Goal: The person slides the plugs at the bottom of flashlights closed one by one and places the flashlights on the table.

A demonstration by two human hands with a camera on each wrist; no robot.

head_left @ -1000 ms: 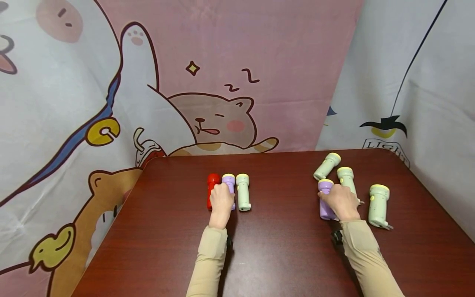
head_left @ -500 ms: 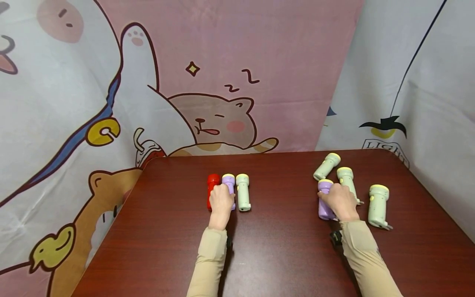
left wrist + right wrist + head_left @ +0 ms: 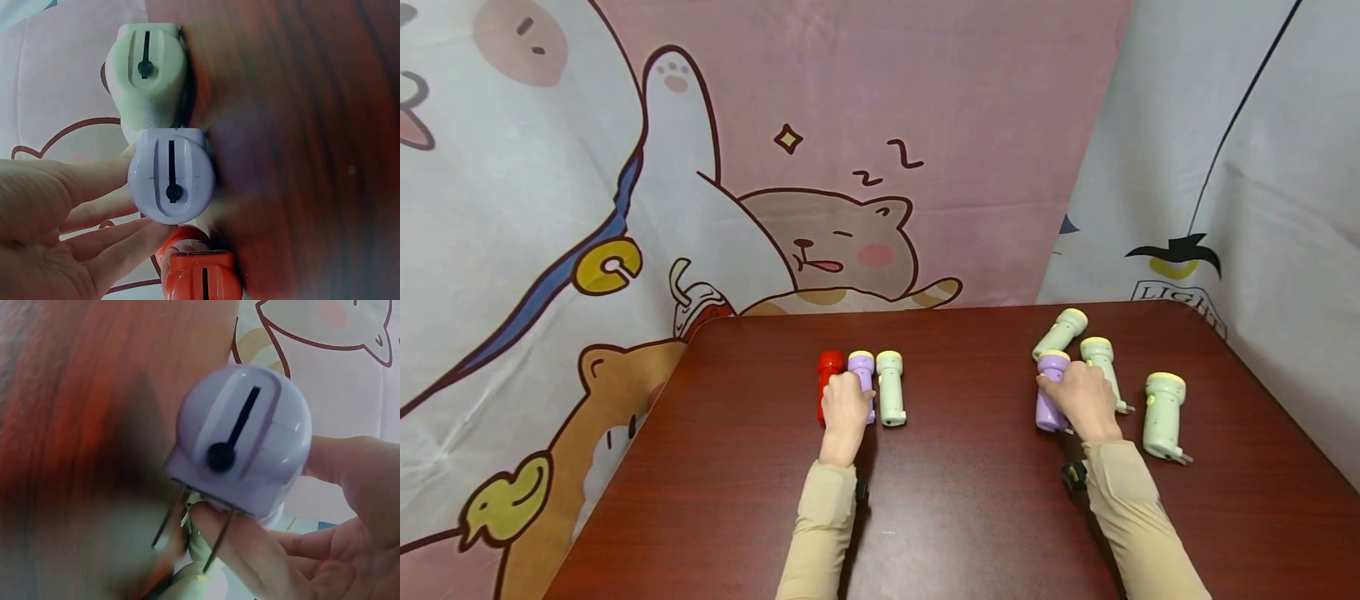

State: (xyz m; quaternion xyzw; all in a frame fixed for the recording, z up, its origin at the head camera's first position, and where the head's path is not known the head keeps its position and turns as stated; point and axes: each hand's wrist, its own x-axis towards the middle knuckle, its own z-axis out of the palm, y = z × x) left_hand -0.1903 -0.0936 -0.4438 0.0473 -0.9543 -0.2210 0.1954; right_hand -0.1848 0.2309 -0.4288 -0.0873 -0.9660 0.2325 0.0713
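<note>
While my left grip (image 3: 844,408) holds the purple flashlight (image 3: 190,181) in an aligned trio (image 3: 861,369), my right grip (image 3: 1085,400) clasps another purple flashlight (image 3: 278,437); three green flashlights (image 3: 1164,417) seem left unaligned.

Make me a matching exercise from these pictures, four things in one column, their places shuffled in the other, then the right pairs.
Things
1. Red cylindrical flashlight
2. Purple cylindrical flashlight with two metal prongs sticking out
3. Purple cylindrical flashlight with no prongs showing
4. Reddish-brown wood-grain table

Places
A. Beneath everything else listed
B. Middle one of three side by side
C. In the right hand's grip
D. Leftmost of three side by side

Pairs: 1-D, 2-C, 3-B, 4-A
</note>
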